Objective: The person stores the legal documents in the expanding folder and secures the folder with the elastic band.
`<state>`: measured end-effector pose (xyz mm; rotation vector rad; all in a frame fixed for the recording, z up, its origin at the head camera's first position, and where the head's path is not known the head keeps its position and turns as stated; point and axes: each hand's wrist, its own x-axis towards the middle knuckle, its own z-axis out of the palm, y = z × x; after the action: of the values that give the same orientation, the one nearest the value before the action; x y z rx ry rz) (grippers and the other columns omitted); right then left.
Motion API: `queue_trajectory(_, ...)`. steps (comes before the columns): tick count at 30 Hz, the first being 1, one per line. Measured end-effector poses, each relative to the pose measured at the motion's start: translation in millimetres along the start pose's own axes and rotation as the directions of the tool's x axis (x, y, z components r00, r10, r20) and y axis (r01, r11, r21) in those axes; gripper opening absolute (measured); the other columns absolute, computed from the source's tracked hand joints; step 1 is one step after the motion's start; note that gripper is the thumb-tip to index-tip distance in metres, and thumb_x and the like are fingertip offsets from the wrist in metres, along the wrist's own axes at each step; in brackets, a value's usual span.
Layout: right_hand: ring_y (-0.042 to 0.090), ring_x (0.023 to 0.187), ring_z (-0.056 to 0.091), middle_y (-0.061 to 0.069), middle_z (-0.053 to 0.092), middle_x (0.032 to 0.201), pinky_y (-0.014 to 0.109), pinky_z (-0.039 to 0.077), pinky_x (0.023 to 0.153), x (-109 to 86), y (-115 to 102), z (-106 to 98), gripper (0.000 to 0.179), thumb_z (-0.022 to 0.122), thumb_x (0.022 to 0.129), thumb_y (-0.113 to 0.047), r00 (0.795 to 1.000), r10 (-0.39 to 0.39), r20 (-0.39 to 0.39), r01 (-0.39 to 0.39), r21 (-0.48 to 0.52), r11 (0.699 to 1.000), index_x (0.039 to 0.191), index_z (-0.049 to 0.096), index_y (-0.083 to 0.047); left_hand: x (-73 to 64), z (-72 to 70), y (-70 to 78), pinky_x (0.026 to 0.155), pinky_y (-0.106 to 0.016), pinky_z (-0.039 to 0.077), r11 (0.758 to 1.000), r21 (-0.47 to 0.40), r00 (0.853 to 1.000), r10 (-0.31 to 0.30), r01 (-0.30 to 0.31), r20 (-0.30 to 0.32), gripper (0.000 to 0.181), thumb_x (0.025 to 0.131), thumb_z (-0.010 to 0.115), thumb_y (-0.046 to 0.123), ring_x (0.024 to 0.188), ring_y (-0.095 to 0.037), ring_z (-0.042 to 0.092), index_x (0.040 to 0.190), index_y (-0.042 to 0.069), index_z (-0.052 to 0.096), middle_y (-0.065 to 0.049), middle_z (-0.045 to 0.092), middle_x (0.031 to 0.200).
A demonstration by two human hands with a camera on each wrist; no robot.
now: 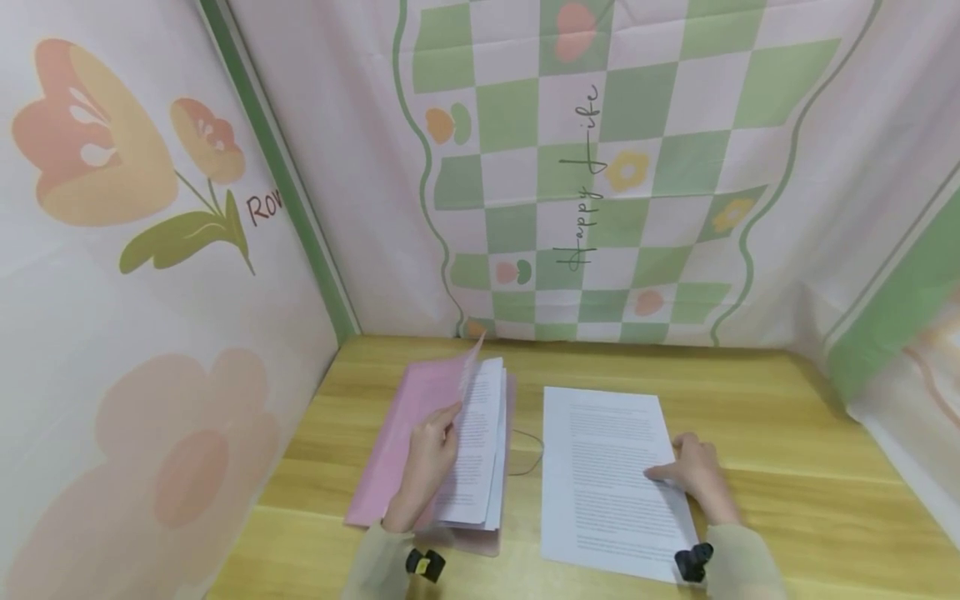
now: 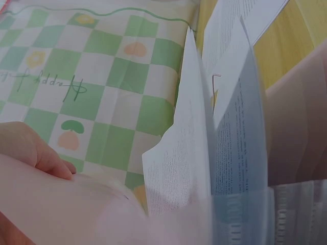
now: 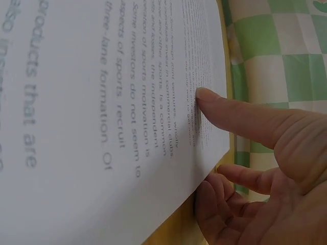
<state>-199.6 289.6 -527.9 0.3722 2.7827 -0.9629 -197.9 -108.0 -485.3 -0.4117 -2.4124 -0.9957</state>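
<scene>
A pink document folder [image 1: 420,417] lies on the left half of the table, its front cover partly lifted. My left hand [image 1: 431,450] pinches that cover near its free edge, thumb and fingers around it in the left wrist view. Inside are printed pages [image 1: 480,450], and translucent plastic sleeves [image 2: 240,219] show at the spine. On the right lies a printed paper sheet [image 1: 600,475]. My right hand [image 1: 693,467] grips its right edge: the thumb [image 3: 225,107] rests on the printed face, and the other fingers [image 3: 219,204] are curled at the edge, partly hidden by the paper.
A thin cord loop [image 1: 531,454] curves out from the folder toward the sheet. The wooden table [image 1: 810,467] meets a checkered curtain [image 1: 585,183] at its back edge, and a flowered curtain [image 1: 150,333] hangs along the left side.
</scene>
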Motion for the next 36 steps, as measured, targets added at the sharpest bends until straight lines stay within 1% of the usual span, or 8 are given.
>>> queue_trajectory(3, 0.045, 0.099, 0.054, 0.043, 0.049, 0.119, 0.053, 0.050, 0.085, 1.2, -0.9, -1.3, 0.077, 0.084, 0.072, -0.020, 1.000, 0.021, 0.021, -0.021, 0.023, 1.000, 0.123, 0.041, 0.020, 0.2, -0.2, -0.1, 0.072, -0.027, 0.063, 1.000, 0.004, 1.000, 0.006, -0.006, -0.003, 0.037, 0.082, 0.056, -0.015, 0.096, -0.031, 0.074, 0.116, -0.008, 0.068, -0.025, 0.072, 0.112)
queue_trajectory(6, 0.038, 0.091, 0.056, 0.036, 0.055, 0.109, 0.045, 0.050, 0.077, 1.7, -1.1, -2.7, 0.067, 0.083, 0.072, -0.018, 0.998, 0.046, 0.049, -0.048, 0.041, 0.998, 0.115, 0.047, 0.018, 0.2, -0.8, 0.1, 0.071, -0.027, 0.063, 1.000, 0.005, 1.000, 0.009, -0.009, -0.003, 0.037, 0.081, 0.056, -0.015, 0.095, -0.030, 0.074, 0.116, -0.008, 0.068, -0.025, 0.072, 0.112)
queue_trajectory(8, 0.036, 0.089, 0.056, 0.033, 0.058, 0.104, 0.042, 0.050, 0.075, 1.8, -1.2, -3.8, 0.061, 0.083, 0.072, -0.017, 0.996, 0.061, 0.063, -0.064, 0.048, 0.997, 0.110, 0.051, 0.017, 0.1, -0.9, 0.3, 0.071, -0.028, 0.063, 1.000, 0.005, 1.000, 0.012, -0.012, -0.003, 0.037, 0.081, 0.056, -0.015, 0.095, -0.031, 0.074, 0.116, -0.008, 0.068, -0.025, 0.072, 0.111)
queue_trajectory(11, 0.033, 0.085, 0.058, 0.030, 0.061, 0.099, 0.040, 0.051, 0.072, 2.0, -1.2, -5.1, 0.053, 0.083, 0.072, -0.018, 0.996, 0.062, 0.068, -0.065, 0.043, 0.997, 0.104, 0.058, 0.017, 0.2, -1.3, 1.0, 0.072, -0.029, 0.063, 1.000, 0.002, 1.000, 0.012, -0.012, -0.003, 0.037, 0.081, 0.056, -0.015, 0.095, -0.032, 0.074, 0.116, -0.009, 0.068, -0.025, 0.072, 0.111)
queue_trajectory(15, 0.029, 0.081, 0.059, 0.027, 0.065, 0.094, 0.036, 0.051, 0.069, 1.3, -1.9, -6.3, 0.045, 0.082, 0.072, -0.018, 0.995, 0.059, 0.080, -0.063, 0.046, 0.997, 0.097, 0.065, 0.015, 0.5, -2.2, 2.2, 0.072, -0.029, 0.063, 1.000, -0.006, 1.000, -0.006, 0.006, 0.004, 0.037, 0.082, 0.056, -0.014, 0.096, -0.031, 0.073, 0.117, -0.008, 0.068, -0.025, 0.072, 0.112)
queue_trajectory(22, 0.027, 0.079, 0.061, 0.025, 0.065, 0.093, 0.032, 0.051, 0.065, 0.8, -3.2, -6.0, 0.049, 0.080, 0.076, -0.020, 0.989, 0.103, 0.106, -0.111, 0.072, 0.991, 0.103, 0.063, 0.017, 1.5, -2.2, 1.0, 0.072, -0.028, 0.063, 1.000, -0.011, 1.000, -0.013, 0.013, 0.010, 0.036, 0.083, 0.056, -0.015, 0.097, -0.032, 0.073, 0.117, -0.009, 0.067, -0.025, 0.071, 0.113)
queue_trajectory(28, 0.027, 0.079, 0.062, 0.027, 0.067, 0.094, 0.032, 0.052, 0.065, 1.2, -3.5, -5.9, 0.049, 0.079, 0.077, -0.019, 0.990, 0.095, 0.105, -0.103, 0.067, 0.992, 0.105, 0.063, 0.018, 1.4, -3.3, 1.0, 0.071, -0.027, 0.063, 1.000, -0.005, 1.000, -0.009, 0.009, 0.007, 0.037, 0.082, 0.056, -0.015, 0.094, -0.031, 0.074, 0.117, -0.009, 0.067, -0.025, 0.072, 0.112)
queue_trajectory(36, 0.028, 0.077, 0.060, 0.026, 0.065, 0.090, 0.033, 0.051, 0.064, 0.4, -3.0, -2.5, 0.046, 0.080, 0.075, -0.018, 0.991, 0.102, 0.082, -0.108, 0.062, 0.992, 0.099, 0.063, 0.017, 1.4, -4.1, 1.5, 0.073, -0.028, 0.063, 1.000, 0.003, 1.000, 0.006, -0.006, -0.001, 0.036, 0.081, 0.057, -0.015, 0.095, -0.032, 0.074, 0.115, -0.009, 0.068, -0.025, 0.072, 0.110)
